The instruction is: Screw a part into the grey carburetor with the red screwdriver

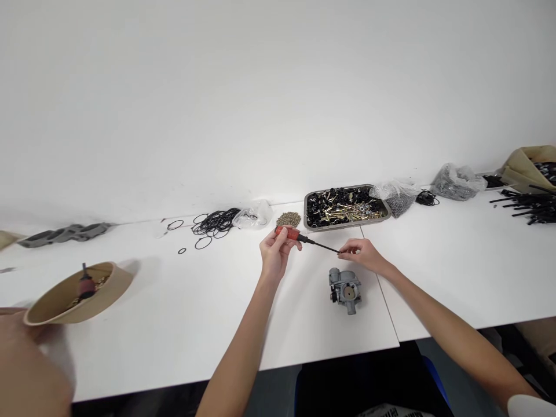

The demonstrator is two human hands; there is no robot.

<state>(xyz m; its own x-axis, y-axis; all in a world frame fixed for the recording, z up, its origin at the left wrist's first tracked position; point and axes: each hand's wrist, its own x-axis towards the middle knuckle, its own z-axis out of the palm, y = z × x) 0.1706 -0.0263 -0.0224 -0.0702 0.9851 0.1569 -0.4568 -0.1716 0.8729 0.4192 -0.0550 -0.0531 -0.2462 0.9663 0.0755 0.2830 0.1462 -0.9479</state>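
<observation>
Between both hands, red-handled screwdriver (299,237), long axis running ten to four: left hand (274,255) gripping handle, right hand (362,253) pinching tip, metal carburetor (344,283) at six, nearer right.

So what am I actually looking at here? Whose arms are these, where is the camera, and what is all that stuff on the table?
There is no machine: these are a person's two bare arms, seen from a camera worn on their head, looking forward and down. That is why the arms come in from the bottom edge.

The left hand holds the red handle of a small screwdriver. The right hand pinches its dark tip. Just below, on the white table, lies a grey metal part, touched by neither hand.

Further back are a metal tray of black and brass pieces, a small heap of brass bits, loose black rubber rings and some plastic bags.

At far left, another person's blurred hand is by a tan bowl.
</observation>
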